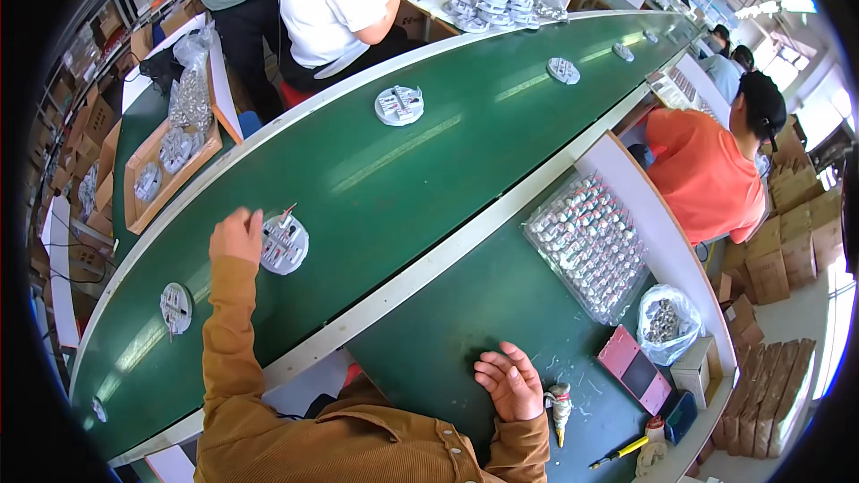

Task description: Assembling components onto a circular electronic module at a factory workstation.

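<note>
My left hand (pixel 236 235) reaches over the green conveyor belt (pixel 429 170). Its closed fingers are at the left rim of a round white plastic base (pixel 285 246) with small parts and a short red wire on it; the grip itself is partly hidden. Above the green worktable my right hand (pixel 511 383) is palm up, empty, its fingers loosely bent and apart. Just beside it lies a tool with a wrapped whitish body and a yellowish tip (pixel 559 411). Other round white bases lie along the belt, one (pixel 399 105) farther ahead and another (pixel 176 309) to the left.
Right of my right hand are a clear tray of small white-and-red parts (pixel 591 246), a bag of metal pieces (pixel 667 322), a pink box (pixel 633 368) and a yellow-handled tool (pixel 619 453). A co-worker in orange (pixel 707 170) sits at right; two others are across the belt.
</note>
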The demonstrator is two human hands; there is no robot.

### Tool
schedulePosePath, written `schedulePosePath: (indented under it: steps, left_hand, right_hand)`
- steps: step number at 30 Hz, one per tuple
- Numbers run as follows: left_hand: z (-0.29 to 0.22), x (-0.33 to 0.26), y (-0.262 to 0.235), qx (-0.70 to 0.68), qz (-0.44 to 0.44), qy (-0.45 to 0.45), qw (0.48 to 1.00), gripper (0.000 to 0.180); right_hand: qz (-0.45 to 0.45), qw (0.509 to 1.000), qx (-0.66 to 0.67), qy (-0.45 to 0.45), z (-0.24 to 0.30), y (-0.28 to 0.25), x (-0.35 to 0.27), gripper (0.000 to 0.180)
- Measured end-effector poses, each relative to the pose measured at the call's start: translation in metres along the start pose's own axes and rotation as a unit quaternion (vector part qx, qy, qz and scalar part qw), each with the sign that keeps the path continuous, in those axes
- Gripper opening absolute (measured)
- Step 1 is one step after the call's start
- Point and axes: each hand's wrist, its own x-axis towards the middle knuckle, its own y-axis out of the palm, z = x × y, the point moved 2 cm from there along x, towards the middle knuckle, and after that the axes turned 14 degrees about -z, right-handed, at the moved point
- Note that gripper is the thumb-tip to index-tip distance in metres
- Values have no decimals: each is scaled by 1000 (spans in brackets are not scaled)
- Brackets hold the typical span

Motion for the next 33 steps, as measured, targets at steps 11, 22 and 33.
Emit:
schedulePosePath:
  steps: [11, 22, 33]
  left_hand:
    - [-297, 132, 179, -221, -36, 163, 961, 50]
    - [-282, 115, 190, -106, 130, 110, 980, 31]
    - [-192, 92, 156, -294, 185, 172, 922, 23]
  right_hand:
    - [-5, 1000, 9, 6, 3, -21, 5, 54]
    - [64, 995, 32, 73, 5, -28, 21, 57]
    - [70, 995, 19, 73, 9, -33, 30, 60]
